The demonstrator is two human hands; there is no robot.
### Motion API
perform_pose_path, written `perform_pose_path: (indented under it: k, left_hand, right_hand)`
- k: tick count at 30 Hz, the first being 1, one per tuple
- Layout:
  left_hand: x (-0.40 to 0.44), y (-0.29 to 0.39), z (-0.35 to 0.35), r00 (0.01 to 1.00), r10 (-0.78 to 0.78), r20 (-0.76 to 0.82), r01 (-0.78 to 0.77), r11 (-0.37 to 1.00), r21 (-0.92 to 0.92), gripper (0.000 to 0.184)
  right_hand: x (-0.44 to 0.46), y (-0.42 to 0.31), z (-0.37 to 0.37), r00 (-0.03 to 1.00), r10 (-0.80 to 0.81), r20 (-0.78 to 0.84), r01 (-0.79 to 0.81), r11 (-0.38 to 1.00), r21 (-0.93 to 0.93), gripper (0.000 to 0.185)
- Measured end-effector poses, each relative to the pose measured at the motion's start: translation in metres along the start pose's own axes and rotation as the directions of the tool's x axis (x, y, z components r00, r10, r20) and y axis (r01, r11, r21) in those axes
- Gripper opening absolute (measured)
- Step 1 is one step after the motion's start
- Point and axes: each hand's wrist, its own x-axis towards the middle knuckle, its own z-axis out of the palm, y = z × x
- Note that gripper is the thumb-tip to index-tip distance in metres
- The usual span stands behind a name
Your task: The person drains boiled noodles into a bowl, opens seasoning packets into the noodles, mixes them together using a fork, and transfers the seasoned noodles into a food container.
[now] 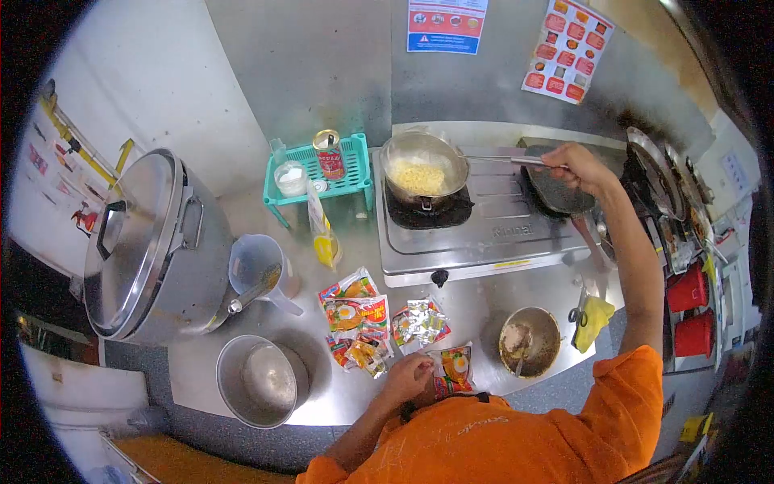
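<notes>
My right hand [575,168] is closed around the end of the handle of a metal saucepan [397,181]. The pan sits over the left burner of the stove, with pale yellow noodles [418,177] inside. Low over the counter's front edge, my left hand [409,376] has its fingers curled in; whatever they hold, if anything, is hidden. Just right of that hand lies an instant noodle packet [454,369]. More packets [357,316] and silver sachets [422,319] are spread beyond it.
Left stand a large lidded pot [137,242], a plastic jug [256,266] and an open pot [262,381]. A teal rack [355,171] holds a can. Right of the gas stove [484,250] are a bowl with a spoon [530,341], scissors [577,315] and stacked pans [657,173].
</notes>
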Motion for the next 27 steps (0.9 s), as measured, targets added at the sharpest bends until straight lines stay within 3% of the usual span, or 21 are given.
perform_pose_path:
  k: [1, 6, 8, 9, 10, 11, 13, 14, 15, 16, 20, 22, 27]
  left_hand:
    - [0.0, 0.005, -0.004, 1.0, -0.018, -0.01, 0.017, 1.0, -0.019, 0.019]
    - [-0.003, 0.045, -0.043, 1.0, 0.006, 0.011, -0.005, 0.999, -0.034, 0.021]
    - [-0.008, 0.071, -0.073, 0.986, -0.038, 0.164, 0.074, 0.973, -0.218, 0.025]
    - [-0.007, 0.088, -0.095, 0.976, 0.096, 0.196, -0.064, 0.984, -0.166, 0.025]
    - [-0.014, 0.101, -0.116, 0.953, 0.15, 0.263, -0.09, 0.97, -0.226, 0.025]
    - [-0.018, 0.123, -0.144, 0.897, 0.327, 0.299, -0.217, 0.912, -0.347, 0.025]
    - [-0.026, 0.156, -0.184, 0.8, 0.525, 0.291, -0.342, 0.797, -0.498, 0.024]
    - [-0.027, 0.17, -0.198, 0.757, 0.596, 0.269, -0.386, 0.739, -0.552, 0.024]
    - [-0.028, 0.181, -0.207, 0.716, 0.654, 0.243, -0.423, 0.683, -0.595, 0.024]
    - [-0.028, 0.188, -0.211, 0.71, 0.67, 0.217, -0.437, 0.661, -0.61, 0.023]
    - [-0.026, 0.202, -0.206, 0.745, 0.652, 0.141, -0.453, 0.65, -0.61, 0.022]
    - [-0.026, 0.203, -0.198, 0.785, 0.61, 0.107, -0.438, 0.669, -0.6, 0.022]
    - [-0.017, 0.205, -0.181, 0.836, 0.542, 0.088, -0.399, 0.709, -0.582, 0.021]
  right_hand:
    - [-0.002, 0.008, 0.0, 1.0, 0.015, 0.022, -0.018, 0.986, 0.165, 0.023]
    - [-0.027, 0.009, -0.002, 0.988, -0.044, -0.146, 0.061, 0.992, 0.11, 0.02]
    - [-0.04, 0.002, -0.005, 0.982, -0.081, -0.168, 0.093, 0.994, 0.063, 0.02]
    - [-0.049, -0.008, -0.002, 0.973, -0.117, -0.198, 0.113, 0.993, -0.031, 0.021]
    - [-0.055, -0.013, -0.001, 0.962, -0.157, -0.223, 0.131, 0.983, -0.126, 0.022]
    - [-0.054, -0.012, -0.002, 0.961, -0.16, -0.224, 0.135, 0.983, -0.123, 0.022]
    - [-0.049, -0.005, -0.003, 0.889, -0.384, -0.248, 0.251, 0.864, -0.436, 0.025]
    - [-0.048, -0.002, 0.002, 0.887, -0.381, -0.261, 0.245, 0.867, -0.433, 0.025]
    - [-0.047, -0.001, 0.01, 0.799, -0.551, -0.24, 0.347, 0.749, -0.565, 0.026]
    - [-0.051, -0.001, 0.016, 0.692, -0.697, -0.19, 0.416, 0.599, -0.684, 0.026]
    - [-0.071, -0.027, 0.037, 0.691, -0.696, -0.196, 0.277, 0.505, -0.817, 0.025]
    - [-0.075, -0.03, 0.048, 0.647, -0.749, -0.144, 0.19, 0.341, -0.92, 0.024]
    - [-0.058, -0.018, 0.067, 0.658, -0.753, -0.027, 0.238, 0.242, -0.94, 0.027]
